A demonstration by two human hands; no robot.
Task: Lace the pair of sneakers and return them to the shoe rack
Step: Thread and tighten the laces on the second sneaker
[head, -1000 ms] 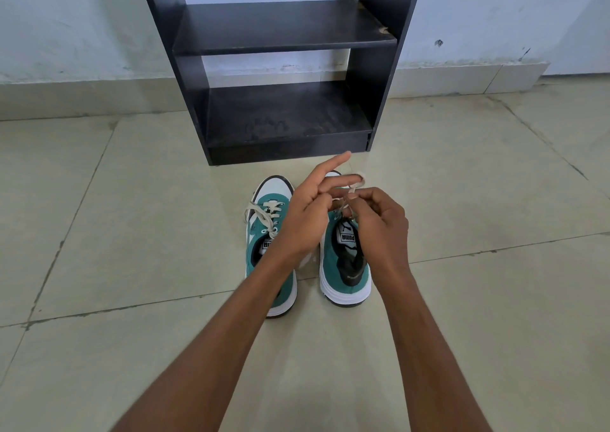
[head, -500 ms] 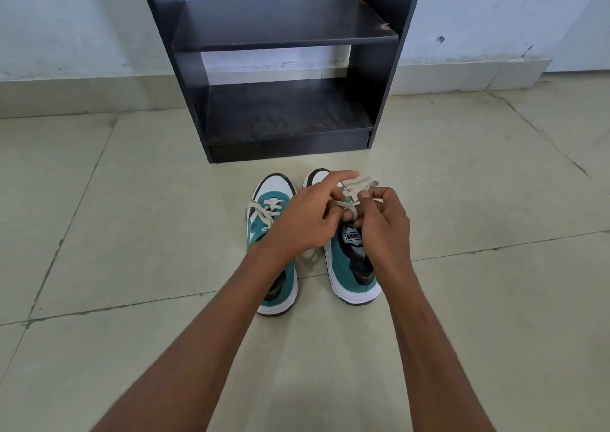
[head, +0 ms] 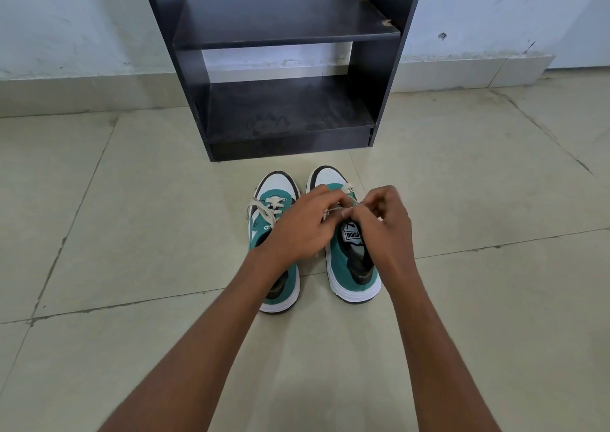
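Note:
Two teal and white sneakers stand side by side on the tiled floor, toes toward the rack. The left sneaker has a cream lace tied in a bow. Over the right sneaker both hands meet: my left hand and my right hand pinch its cream lace above the tongue. My fingers hide most of that lace. The dark shoe rack stands just beyond the shoes, both shelves bare.
A pale wall with a tiled skirting runs behind the rack. Beige floor tiles with dark grout lines spread on every side of the shoes.
Both hands have dropped lower onto the right sneaker and closed together on its lace; my left fingers, stretched out earlier, are now curled in. The right sneaker's heel has swung slightly right.

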